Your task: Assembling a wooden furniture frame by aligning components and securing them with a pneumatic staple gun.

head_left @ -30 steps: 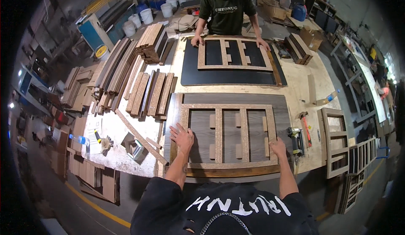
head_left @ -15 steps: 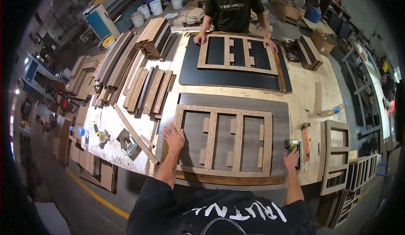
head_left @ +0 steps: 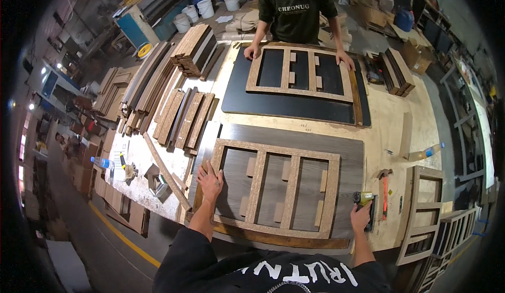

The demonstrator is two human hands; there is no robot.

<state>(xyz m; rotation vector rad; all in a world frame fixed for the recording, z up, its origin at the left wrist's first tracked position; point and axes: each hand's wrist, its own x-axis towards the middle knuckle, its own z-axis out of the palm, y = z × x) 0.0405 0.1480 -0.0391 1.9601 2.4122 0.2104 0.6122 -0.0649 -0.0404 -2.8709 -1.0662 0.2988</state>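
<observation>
In front of me lies a wooden frame (head_left: 255, 187) with crossbars and small blocks, on a grey wood-grain panel (head_left: 347, 166). My left hand (head_left: 210, 182) rests with fingers spread on the frame's left side. At the panel's right edge, my right hand (head_left: 361, 217) is wrapped round a yellow-green nail gun (head_left: 364, 197), its body partly covered by the fingers. A hammer (head_left: 384, 195) with an orange-red handle lies just to the right of it. Along the panel's near edge runs a dark wooden strip (head_left: 284, 236).
Across the table a person (head_left: 294, 14) rests both hands on another frame (head_left: 300, 90) over a black panel (head_left: 236, 95). Stacked wood strips (head_left: 192, 119) fill the left side. A plastic bottle (head_left: 432, 150) and leaning frames (head_left: 418, 214) are at the right.
The whole view has shifted and turned slightly. My right hand still holds the nail gun at the panel's right edge. My left hand stays on the frame's left side, its fingers closer together.
</observation>
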